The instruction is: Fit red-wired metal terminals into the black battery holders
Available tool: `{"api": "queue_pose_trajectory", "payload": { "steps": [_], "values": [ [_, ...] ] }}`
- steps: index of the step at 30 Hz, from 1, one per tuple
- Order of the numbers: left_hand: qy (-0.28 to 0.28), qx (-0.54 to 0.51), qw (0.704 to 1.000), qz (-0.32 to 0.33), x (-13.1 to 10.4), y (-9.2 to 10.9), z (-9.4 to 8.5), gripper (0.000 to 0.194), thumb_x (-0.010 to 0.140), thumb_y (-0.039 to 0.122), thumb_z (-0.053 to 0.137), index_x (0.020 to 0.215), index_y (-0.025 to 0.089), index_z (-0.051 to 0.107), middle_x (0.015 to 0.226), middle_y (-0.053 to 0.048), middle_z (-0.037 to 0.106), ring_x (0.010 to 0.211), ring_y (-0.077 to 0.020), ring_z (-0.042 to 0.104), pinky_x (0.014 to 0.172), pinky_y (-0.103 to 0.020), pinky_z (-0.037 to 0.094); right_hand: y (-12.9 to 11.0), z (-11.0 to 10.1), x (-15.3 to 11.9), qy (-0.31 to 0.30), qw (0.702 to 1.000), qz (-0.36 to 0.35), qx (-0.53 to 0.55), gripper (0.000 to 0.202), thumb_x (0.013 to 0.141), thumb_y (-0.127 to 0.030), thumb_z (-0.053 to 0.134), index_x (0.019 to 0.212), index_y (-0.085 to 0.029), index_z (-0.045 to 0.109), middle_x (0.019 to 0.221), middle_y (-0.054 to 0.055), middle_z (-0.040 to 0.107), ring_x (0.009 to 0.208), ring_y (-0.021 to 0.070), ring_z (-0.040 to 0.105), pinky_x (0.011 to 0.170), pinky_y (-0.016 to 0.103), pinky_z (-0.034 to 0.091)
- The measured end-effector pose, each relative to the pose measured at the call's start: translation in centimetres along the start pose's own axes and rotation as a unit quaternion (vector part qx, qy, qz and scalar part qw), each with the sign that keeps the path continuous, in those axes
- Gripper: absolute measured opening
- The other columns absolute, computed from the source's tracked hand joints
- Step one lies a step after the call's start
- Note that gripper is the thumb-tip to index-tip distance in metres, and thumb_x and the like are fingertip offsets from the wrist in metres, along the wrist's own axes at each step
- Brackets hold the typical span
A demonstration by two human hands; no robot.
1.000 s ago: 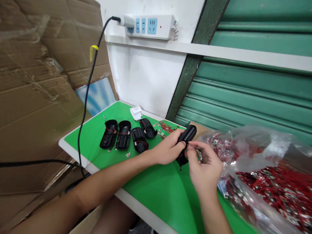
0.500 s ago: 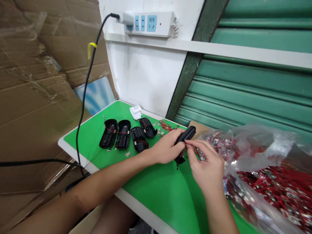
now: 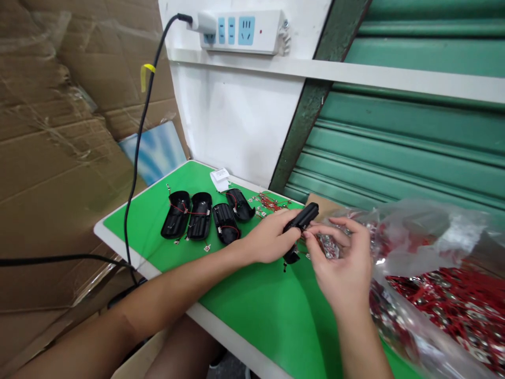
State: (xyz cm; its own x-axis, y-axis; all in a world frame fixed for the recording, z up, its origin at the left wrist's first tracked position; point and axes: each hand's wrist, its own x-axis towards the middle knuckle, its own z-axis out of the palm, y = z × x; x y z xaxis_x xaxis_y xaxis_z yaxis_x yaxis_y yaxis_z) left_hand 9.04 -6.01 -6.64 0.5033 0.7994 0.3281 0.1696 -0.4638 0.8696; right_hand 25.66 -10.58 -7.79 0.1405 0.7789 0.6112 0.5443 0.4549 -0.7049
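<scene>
Green shutter point(image 3: 394, 158) and white wall point(image 3: 236, 116) stand behind the green-topped table point(image 3: 252, 305) in my camera view. Just above the tabletop, toward the bagged parts point(image 3: 453, 310), I can see a black plastic shell point(image 3: 306, 216) gripped in the left hand point(image 3: 272, 239), thumb laid across it. The right hand point(image 3: 347, 263) has its thumb and forefinger close together at the shell's near edge, the other fingers loosely curled; I cannot tell whether a wire is pinched there.

I'd expect the shell to be light and stiff, smooth enough to slip a little under a loose grip. I'd take it by its long side walls, around the middle, and keep off any wire, since thin leads and their small metal tabs look easy to bend or tug loose.

Its long axis runs slantwise: the upper end points away and to the right, toward the shutter, while the lower end comes back toward the person. Four more black shells point(image 3: 199, 216) lie on the table beyond the left forearm, near a small heap of red wires point(image 3: 270, 202).
</scene>
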Motion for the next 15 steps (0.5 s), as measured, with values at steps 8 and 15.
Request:
{"api": "queue_pose_trajectory", "payload": {
  "steps": [8,15],
  "values": [
    [-0.001,-0.001,1.0,-0.009,-0.17,0.19,0.18,0.043,0.094,0.027,0.044,0.126,0.015,0.07,0.131,-0.009,0.072,0.121,-0.0243,0.062,0.111,-0.036,0.047,-0.3,0.25,-0.05,0.029,0.999,-0.007,-0.038,0.042,0.089,-0.034,0.076,0.121,-0.024,0.051,0.091,0.002,0.079,0.093,0.0237,0.08,0.09,0.04,0.058],
    [0.004,-0.006,0.998,-0.056,-0.15,0.23,0.43,0.041,0.096,0.027,0.045,0.126,0.016,0.071,0.127,-0.009,0.073,0.118,-0.024,0.064,0.109,-0.037,0.049,-0.19,0.44,-0.08,0.031,0.999,0.0,-0.029,0.04,0.089,-0.031,0.077,0.117,-0.024,0.05,0.091,0.001,0.079,0.09,0.0215,0.08,0.086,0.036,0.058]
  ]
}}
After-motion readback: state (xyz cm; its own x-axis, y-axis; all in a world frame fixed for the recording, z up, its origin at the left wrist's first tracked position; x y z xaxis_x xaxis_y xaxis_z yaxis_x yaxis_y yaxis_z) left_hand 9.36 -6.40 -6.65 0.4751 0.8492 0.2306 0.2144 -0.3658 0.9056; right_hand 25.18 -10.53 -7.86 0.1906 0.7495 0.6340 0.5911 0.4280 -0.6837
